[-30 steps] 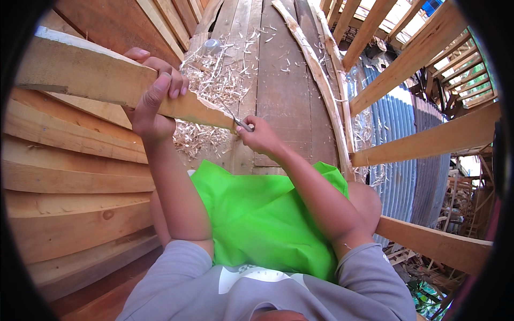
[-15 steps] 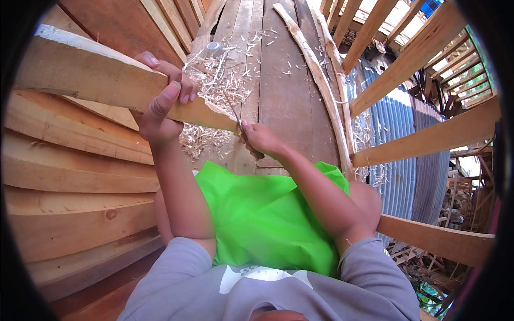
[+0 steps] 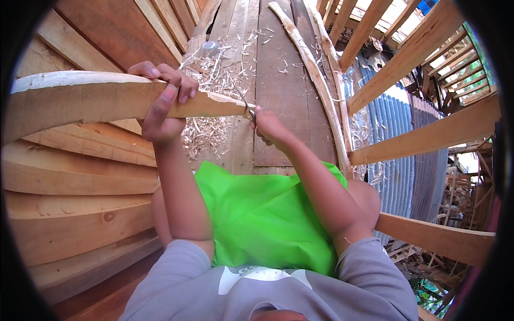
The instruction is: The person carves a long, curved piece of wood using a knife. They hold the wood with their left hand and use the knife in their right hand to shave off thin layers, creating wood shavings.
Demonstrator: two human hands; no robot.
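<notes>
A knife (image 3: 251, 112) at the end of a plank (image 3: 85, 99)
The left hand (image 3: 167, 104) has fingers wrapped around the plank; the right hand (image 3: 271, 127) holds the knife in curled fingers

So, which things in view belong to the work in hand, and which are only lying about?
In the work:
wooden beam, gripped by the left hand
thin-bladed tool, in the right hand, at the beam's end

Lying about:
wood shavings
small round container
long pale poles

Downward head-worn fisheye over hands (image 3: 271, 127)
</notes>
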